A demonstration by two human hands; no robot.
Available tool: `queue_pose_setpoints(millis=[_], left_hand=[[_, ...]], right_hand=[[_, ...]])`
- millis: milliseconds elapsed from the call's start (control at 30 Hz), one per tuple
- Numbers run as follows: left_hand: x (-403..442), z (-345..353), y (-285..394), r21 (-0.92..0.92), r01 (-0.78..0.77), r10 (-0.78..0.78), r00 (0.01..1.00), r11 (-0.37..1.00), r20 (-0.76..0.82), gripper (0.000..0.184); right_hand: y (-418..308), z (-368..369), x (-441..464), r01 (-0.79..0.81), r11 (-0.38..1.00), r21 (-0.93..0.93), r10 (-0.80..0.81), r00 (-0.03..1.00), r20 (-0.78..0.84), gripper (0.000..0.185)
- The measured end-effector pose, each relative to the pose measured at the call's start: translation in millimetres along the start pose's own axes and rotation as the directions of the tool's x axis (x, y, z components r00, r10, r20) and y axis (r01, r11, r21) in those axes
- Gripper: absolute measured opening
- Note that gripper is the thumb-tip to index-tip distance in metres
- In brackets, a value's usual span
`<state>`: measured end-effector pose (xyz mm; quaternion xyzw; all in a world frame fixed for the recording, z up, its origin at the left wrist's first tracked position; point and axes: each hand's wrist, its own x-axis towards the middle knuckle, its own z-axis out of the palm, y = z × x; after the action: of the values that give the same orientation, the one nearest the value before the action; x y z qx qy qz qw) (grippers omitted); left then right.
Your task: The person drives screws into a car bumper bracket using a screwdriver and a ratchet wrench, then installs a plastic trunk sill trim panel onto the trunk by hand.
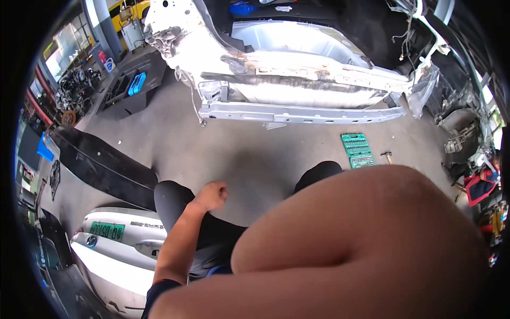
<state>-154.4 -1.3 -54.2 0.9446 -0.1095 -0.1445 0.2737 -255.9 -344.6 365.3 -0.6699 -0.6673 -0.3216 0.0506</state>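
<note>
Because the person is down low with two knees apart, the left forearm lies along the left thigh, seemingly for support, and the left hand (212, 195) hangs just past that knee: one hand, fingers loosely curled, nothing showing in it, though how tightly they close I cannot tell. Right arm or hand (366, 223): one, bare, blurred, bent so near the eye that finger and forearm cannot be sorted; perhaps raised toward the head, its grip impossible to tell. White tailgate (119, 266): one, on the floor at the person's left, nearest the left hand, outer face up, likely to spare the paint; it bears one green plate (108, 231) and one round badge (91, 241). Dark bumper (106, 165): one, stretched just beyond the tailgate, probably because its length wants floor room. Car body (186, 26): one, stripped, straight ahead, with one silver beam (303, 114) across its near end. Green tool case (358, 151): one, opened flat, presumably so its rows stay within sight and reach. Hammer (389, 158): one, just beside the case.
</note>
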Motion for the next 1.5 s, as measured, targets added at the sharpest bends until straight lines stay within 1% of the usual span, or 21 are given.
queue_pose_setpoints(millis=[67,167,267,367,467,500,600,700,800,967,1000,1033,1133,1200,1233,1300,1333,1400,1467,1500], left_hand=[[3,-5,3,-0.029,-0.026,0.025,0.999,0.999,-0.033,0.029],[1,-8,11,-0.05,0.019,-0.02,1.0,0.999,-0.016,0.03],[3,-5,10,-0.036,-0.025,0.024,0.999,0.999,-0.048,0.03],[4,-7,13,-0.078,0.012,-0.011,1.0,0.997,0.014,0.03],[12,9,-4,-0.005,-0.067,0.067,0.997,0.998,-0.04,0.028],[12,9,-3,-0.02,-0.063,0.062,0.998,0.998,-0.032,0.028],[12,7,-2,0.006,-0.077,0.077,0.997,0.997,-0.022,0.027],[11,7,-1,-0.021,-0.051,0.051,0.998,0.998,-0.021,0.026],[12,8,-2,0.01,-0.064,0.064,0.998,0.998,-0.027,0.026],[15,12,-4,0.04,-0.07,0.071,0.997,0.997,-0.015,0.025],[14,13,-6,0.039,-0.071,0.072,0.997,0.997,-0.02,0.025],[9,12,-5,0.03,-0.06,0.06,0.998,0.998,-0.012,0.024],[12,7,1,0.026,-0.073,0.073,0.997,0.997,-0.003,0.024],[13,11,-5,0.048,-0.118,0.119,0.993,0.992,-0.025,0.023],[14,12,-7,0.043,-0.119,0.12,0.992,0.992,-0.037,0.024],[14,10,-5,0.034,-0.106,0.108,0.993,0.994,-0.039,0.025],[13,6,-2,0.029,-0.094,0.095,0.995,0.995,-0.025,0.026],[10,4,1,0.018,-0.079,0.079,0.997,0.997,0.006,0.028],[11,2,3,0.011,-0.075,0.075,0.997,0.997,0.028,0.031],[8,0,8,-0.023,-0.075,0.075,0.997,0.997,0.017,0.03]], right_hand=[[-3,3,1,-0.002,1.0,0.003,0.002,1.0,-0.013,0.01],[-5,4,2,-0.005,1.0,0.02,0.006,0.999,-0.041,0.011],[-9,7,-2,-0.009,0.999,0.043,0.013,0.996,-0.09,0.013],[-12,9,-4,-0.027,0.997,0.073,0.038,0.987,-0.156,0.015],[-15,13,-8,-0.041,0.994,0.098,0.064,0.967,-0.245,0.016],[-15,14,-10,-0.046,0.993,0.112,0.076,0.957,-0.281,0.017],[-19,15,-19,-0.09,0.979,0.183,0.162,0.89,-0.426,0.019],[-21,18,-29,-0.124,0.96,0.253,0.246,0.808,-0.535,0.021],[-22,20,-36,-0.141,0.943,0.302,0.303,0.739,-0.602,0.023],[-25,23,-32,-0.139,0.934,0.328,0.332,0.676,-0.658,0.026],[-27,25,-28,-0.138,0.936,0.324,0.33,0.667,-0.668,0.027],[-27,28,-23,-0.191,0.947,0.259,0.32,0.657,-0.683,0.026],[-32,39,-8,-0.104,0.969,0.224,0.228,0.733,-0.641,0.024],[-29,38,-7,0.035,0.964,0.264,0.093,0.884,-0.457,0.025],[-30,44,-12,-0.088,0.968,0.235,0.177,0.903,-0.392,0.025],[-21,65,-22,-0.169,0.966,0.197,0.23,0.908,-0.35,0.026],[-8,77,-24,-0.132,0.971,0.199,0.198,0.91,-0.364,0.026],[5,98,-38,-0.238,0.957,0.168,0.288,0.866,-0.41,0.024],[26,116,-62,-0.334,0.922,0.197,0.386,0.834,-0.394,0.021],[35,123,-75,-0.417,0.882,0.217,0.47,0.808,-0.356,0.021]])
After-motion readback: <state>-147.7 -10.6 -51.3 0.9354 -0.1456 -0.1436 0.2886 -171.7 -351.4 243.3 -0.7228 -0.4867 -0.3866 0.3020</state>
